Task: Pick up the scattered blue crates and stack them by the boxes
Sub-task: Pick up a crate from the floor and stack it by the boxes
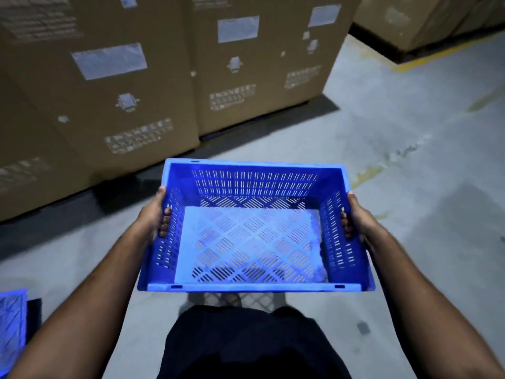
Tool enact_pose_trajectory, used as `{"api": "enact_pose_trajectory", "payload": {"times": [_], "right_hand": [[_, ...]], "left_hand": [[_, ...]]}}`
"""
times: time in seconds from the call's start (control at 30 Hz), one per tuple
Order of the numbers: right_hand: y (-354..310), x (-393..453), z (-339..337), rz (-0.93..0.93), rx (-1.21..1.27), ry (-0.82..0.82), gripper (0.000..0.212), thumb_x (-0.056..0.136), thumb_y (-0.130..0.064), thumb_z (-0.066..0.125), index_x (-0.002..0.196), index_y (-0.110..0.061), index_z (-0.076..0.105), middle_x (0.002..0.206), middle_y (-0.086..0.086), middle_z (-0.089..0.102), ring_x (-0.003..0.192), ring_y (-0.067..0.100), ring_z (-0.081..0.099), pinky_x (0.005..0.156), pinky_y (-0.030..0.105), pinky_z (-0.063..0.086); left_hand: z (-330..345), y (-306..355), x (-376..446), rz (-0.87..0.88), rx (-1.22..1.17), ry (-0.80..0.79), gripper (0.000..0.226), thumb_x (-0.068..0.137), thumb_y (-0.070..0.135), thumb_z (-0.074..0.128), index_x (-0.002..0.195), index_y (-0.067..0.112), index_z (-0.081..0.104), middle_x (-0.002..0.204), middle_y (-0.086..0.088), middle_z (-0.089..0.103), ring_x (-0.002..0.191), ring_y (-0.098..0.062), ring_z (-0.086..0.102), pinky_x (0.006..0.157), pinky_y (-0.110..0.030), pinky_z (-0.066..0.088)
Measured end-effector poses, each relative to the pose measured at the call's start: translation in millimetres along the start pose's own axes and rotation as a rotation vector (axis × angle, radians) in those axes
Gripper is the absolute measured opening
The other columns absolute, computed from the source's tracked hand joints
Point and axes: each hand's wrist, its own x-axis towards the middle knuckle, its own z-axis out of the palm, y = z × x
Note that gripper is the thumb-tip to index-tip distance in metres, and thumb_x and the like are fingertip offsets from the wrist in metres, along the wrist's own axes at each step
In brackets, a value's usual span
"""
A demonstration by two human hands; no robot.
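Note:
An empty blue crate with slotted walls and a lattice floor is held level in front of me, above the concrete floor. My left hand grips its left side, fingers hooked through the handle slot. On the opposite side my right hand holds the right handle slot the same way. Part of a second blue crate shows at the lower left edge, on the floor. Tall cardboard boxes stand just beyond the held crate.
More cardboard boxes stand side by side at the back, and another stack at the far right behind a yellow floor line. Grey concrete floor stretches to the right. My dark clothing fills the bottom centre.

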Motion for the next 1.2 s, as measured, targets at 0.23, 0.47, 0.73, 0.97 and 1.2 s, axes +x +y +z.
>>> {"api": "enact_pose_trajectory", "payload": {"times": [0.23,0.47,0.73,0.97,1.2], "right_hand": [[-118.6,163.2,39.2,-0.036,-0.096,-0.148,0.061,0.087,-0.077,0.035,0.060,-0.022,0.037,0.048,-0.001,0.030,0.035,0.014,0.023,0.040,0.020,0.020],[-206.0,356.6,101.8,0.004,-0.231,-0.366,0.058,0.089,-0.072,0.035,0.065,-0.020,0.041,0.049,-0.003,0.033,0.036,0.012,0.026,0.038,0.022,0.023],[-255.0,511.1,199.9,-0.071,-0.386,-0.337,0.036,0.099,-0.037,0.048,0.087,-0.007,0.061,0.072,0.013,0.058,0.044,0.022,0.044,0.042,0.025,0.034],[-191.7,667.3,326.1,-0.059,-0.494,-0.347,0.017,0.074,-0.025,0.054,0.083,-0.013,0.061,0.085,0.016,0.064,0.065,0.028,0.060,0.054,0.035,0.044],[-66.4,816.5,421.6,-0.037,-0.458,-0.369,0.041,0.058,-0.038,0.066,0.091,-0.013,0.070,0.093,0.017,0.073,0.082,0.039,0.068,0.076,0.055,0.055]], "left_hand": [[29.6,66.6,91.5,-0.025,-0.127,0.169,0.063,0.083,0.079,0.037,0.058,0.021,0.034,0.040,0.003,0.026,0.030,-0.011,0.018,0.039,-0.013,0.018],[74.8,101.4,199.8,-0.085,-0.193,0.397,0.060,0.091,0.069,0.035,0.061,0.019,0.041,0.046,-0.001,0.034,0.033,-0.016,0.027,0.042,-0.020,0.023],[89.8,115.7,319.9,-0.149,-0.248,0.518,0.040,0.100,0.041,0.039,0.074,0.013,0.052,0.059,-0.008,0.050,0.041,-0.020,0.044,0.045,-0.026,0.033],[70.9,63.6,506.9,-0.210,-0.239,0.592,0.009,0.068,0.015,0.052,0.072,0.008,0.055,0.069,-0.017,0.055,0.059,-0.027,0.047,0.055,-0.034,0.036],[38.2,-73.4,695.0,-0.230,-0.359,0.451,0.048,0.030,0.012,0.055,0.077,0.003,0.054,0.080,-0.024,0.054,0.077,-0.040,0.054,0.077,-0.057,0.049]]}}
